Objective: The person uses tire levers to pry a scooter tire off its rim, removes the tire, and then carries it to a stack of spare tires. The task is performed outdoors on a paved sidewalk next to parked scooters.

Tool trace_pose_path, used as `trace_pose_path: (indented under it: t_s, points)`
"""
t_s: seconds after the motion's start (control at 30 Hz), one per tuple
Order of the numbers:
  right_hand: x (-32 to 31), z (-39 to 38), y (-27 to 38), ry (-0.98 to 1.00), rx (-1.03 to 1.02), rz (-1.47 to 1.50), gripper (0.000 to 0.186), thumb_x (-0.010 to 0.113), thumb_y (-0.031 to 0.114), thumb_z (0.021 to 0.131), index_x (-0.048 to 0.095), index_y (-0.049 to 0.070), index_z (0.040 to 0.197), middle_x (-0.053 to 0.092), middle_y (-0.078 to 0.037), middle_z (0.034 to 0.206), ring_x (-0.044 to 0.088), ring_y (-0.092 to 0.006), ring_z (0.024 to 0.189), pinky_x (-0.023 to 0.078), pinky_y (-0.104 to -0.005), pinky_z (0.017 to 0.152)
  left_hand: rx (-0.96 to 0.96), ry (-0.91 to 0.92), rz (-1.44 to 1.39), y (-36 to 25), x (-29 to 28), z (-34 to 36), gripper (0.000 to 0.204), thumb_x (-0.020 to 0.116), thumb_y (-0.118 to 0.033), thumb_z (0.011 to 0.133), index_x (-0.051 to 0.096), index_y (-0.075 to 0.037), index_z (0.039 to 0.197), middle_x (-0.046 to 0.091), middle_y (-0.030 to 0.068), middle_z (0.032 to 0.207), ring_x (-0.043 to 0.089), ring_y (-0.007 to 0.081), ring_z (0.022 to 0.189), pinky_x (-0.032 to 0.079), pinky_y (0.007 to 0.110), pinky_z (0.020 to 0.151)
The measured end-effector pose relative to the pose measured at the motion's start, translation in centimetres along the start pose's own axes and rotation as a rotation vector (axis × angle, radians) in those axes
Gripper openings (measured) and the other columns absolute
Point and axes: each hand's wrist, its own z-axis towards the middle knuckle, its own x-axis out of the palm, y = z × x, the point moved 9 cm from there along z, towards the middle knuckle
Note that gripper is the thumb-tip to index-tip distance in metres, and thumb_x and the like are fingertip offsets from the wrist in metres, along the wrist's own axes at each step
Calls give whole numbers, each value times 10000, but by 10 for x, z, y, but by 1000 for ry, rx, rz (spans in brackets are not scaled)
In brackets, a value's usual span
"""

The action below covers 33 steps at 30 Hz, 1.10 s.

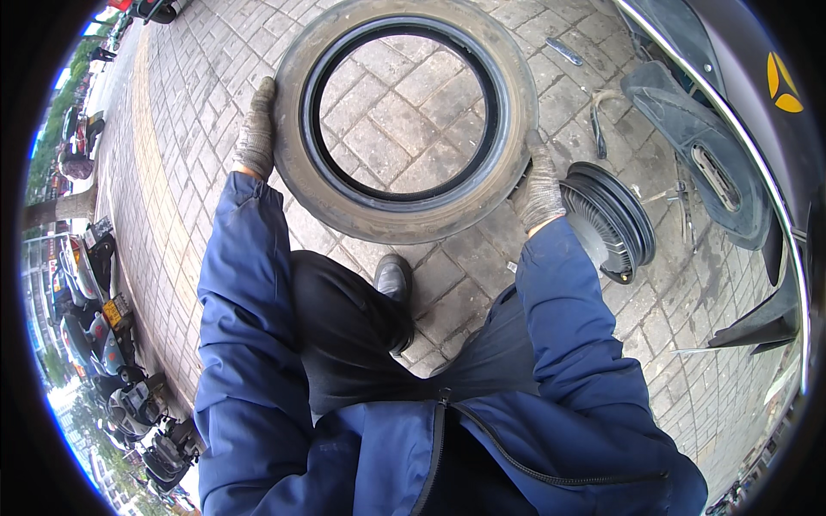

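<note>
A worn, dusty rubber tyre (404, 225) is held up in front of me between my two gloved hands, its round opening facing me. My left hand (255, 131), in a grey knit glove, presses along the tyre's left side with the fingers pointing away from me. On the opposite side my right hand (540, 185) grips the tyre's lower right edge, the thumb along the sidewall and the other fingers mostly hidden. Just beyond that hand a black wheel rim (635, 225) with a grey finned hub lies on the paving, apart from the tyre.
At the right stands a dark scooter (701, 142) with a grey footboard. A flat metal tool (564, 51) and a dark curved strip (598, 127) lie on the brick paving (215, 95). Parked scooters (95, 335) line the left side. My shoe (393, 277) is below the tyre.
</note>
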Motion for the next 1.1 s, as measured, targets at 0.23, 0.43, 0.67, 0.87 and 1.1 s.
trace_pose_path:
  t_s: [0.23, 0.43, 0.67, 0.87, 1.1]
  points:
    - [0, -1, -1, -11, 11, -6, 836, 710, 535, 790, 404, 66, 1411, 478, -162, 1368, 462, -318, 1247, 374, -495, 1052, 29, -31, 39, 3, -8, 7, 552, 561, -533, 909, 595, -70, 1207, 634, 63, 1099, 589, 164, 961, 451, 296, 884]
    - [1, -4, 0, -14, 12, -11, 852, 714, 542, 786, 397, 67, 1418, 458, -150, 1398, 447, -319, 1262, 351, -518, 1059, 57, -32, 1, -1, -6, 6, 486, 579, -507, 910, 642, -72, 1118, 687, 57, 957, 647, 150, 800, 529, 293, 756]
    - [-2, -1, -1, -23, 19, -11, 839, 715, 540, 786, 410, 69, 1410, 471, -154, 1384, 459, -319, 1249, 362, -519, 1052, -5, -30, -2, -3, 3, -4, 467, 578, -486, 917, 643, -65, 1109, 689, 65, 958, 649, 151, 795, 534, 296, 750]
    - [-5, 2, -1, -27, 24, 1, 829, 705, 555, 788, 427, 66, 1397, 487, -158, 1364, 470, -317, 1236, 383, -504, 1040, -28, 0, -1, -8, 13, -11, 462, 578, -476, 918, 644, -65, 1116, 692, 70, 964, 653, 152, 797, 536, 295, 752]
    - [-6, 2, 0, -31, 23, -4, 818, 699, 549, 796, 428, 65, 1397, 488, -159, 1360, 467, -313, 1238, 383, -495, 1044, -18, 0, -6, -7, 14, -8, 472, 574, -480, 919, 642, -60, 1122, 693, 72, 967, 655, 154, 798, 537, 296, 752]
